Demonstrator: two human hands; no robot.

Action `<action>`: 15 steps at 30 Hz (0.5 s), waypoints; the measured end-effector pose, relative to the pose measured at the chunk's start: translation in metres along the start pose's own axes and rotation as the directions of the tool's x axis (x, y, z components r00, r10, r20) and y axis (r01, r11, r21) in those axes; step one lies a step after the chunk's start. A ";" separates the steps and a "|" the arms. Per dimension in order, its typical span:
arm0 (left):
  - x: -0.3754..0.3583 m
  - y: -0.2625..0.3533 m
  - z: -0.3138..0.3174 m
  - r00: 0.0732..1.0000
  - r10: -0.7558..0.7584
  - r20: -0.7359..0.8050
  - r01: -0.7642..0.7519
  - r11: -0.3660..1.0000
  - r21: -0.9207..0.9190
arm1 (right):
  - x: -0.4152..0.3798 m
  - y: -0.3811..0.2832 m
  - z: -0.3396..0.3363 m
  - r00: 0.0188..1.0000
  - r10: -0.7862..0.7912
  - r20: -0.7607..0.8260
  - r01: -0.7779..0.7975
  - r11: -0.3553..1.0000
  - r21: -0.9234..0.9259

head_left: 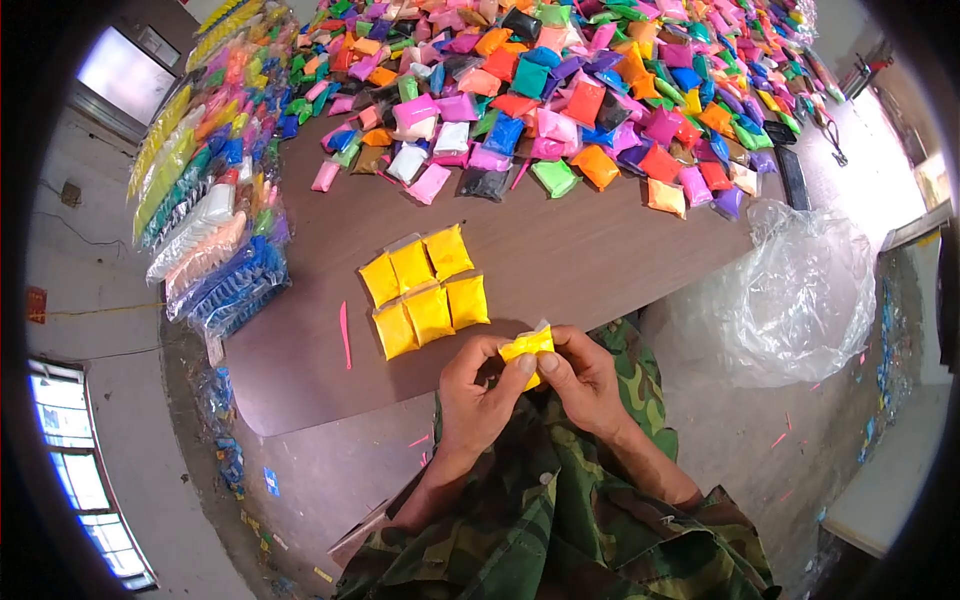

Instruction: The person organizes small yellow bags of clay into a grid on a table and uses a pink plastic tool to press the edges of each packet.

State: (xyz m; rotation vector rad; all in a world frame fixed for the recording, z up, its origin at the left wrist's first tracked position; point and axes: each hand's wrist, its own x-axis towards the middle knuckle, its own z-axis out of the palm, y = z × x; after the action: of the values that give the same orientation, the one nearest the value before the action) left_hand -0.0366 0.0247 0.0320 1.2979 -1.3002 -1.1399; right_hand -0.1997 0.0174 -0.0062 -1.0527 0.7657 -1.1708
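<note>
Between my two hands is a small yellow packet (pixel 530 343), held just off the table's near edge. My left hand (pixel 478 390) pinches its left side, with the thumb on the front. On the other side my right hand (pixel 585 378) grips it the same way, fingers behind and thumb in front. Several more yellow packets (pixel 428 312) lie flat on the brown table in two neat rows, just beyond my left hand. A thin pink plastic stick (pixel 346 335) rests left of them.
A big heap of multicoloured packets (pixel 520 110) covers the table's far side. Clear bags of sorted packets (pixel 205 215) are stacked along the left edge. At the right, a large clear plastic bag (pixel 780 300) hangs by the table (pixel 620 250). Scraps litter the floor.
</note>
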 end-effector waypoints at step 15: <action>0.019 -0.011 -0.001 0.994 0.065 0.090 -0.081 0.979 0.188 | 0.014 -0.002 -0.002 0.985 0.132 -0.113 -0.110 0.976 0.187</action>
State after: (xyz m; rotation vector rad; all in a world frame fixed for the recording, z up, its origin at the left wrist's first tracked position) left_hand -0.0343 0.0059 0.0214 1.3408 -1.5375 -1.0474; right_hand -0.1985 0.0028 -0.0049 -0.7782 0.7946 -1.1852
